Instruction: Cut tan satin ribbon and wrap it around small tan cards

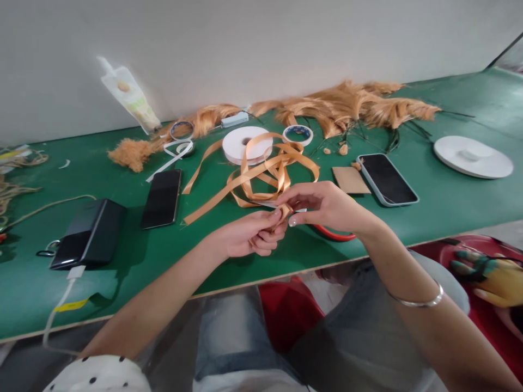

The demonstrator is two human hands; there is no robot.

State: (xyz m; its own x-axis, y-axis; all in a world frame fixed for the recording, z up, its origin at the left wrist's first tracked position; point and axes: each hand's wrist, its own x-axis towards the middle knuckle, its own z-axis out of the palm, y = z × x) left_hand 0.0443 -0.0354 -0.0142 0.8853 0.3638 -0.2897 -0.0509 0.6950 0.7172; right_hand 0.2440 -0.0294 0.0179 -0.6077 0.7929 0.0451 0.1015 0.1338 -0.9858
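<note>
A long orange satin ribbon lies looped on the green table and runs down into both hands. My left hand pinches a folded piece of it, fingers closed. My right hand meets the left from the right and grips the same fold between thumb and fingertips. A silver bangle sits on my right forearm. Red-handled scissors lie on the table just under my right hand, mostly hidden.
A white ribbon spool and two tape rolls stand behind the loops. Two phones, a black power bank with cable, a brown card, a white disc and orange fibre bundles lie around.
</note>
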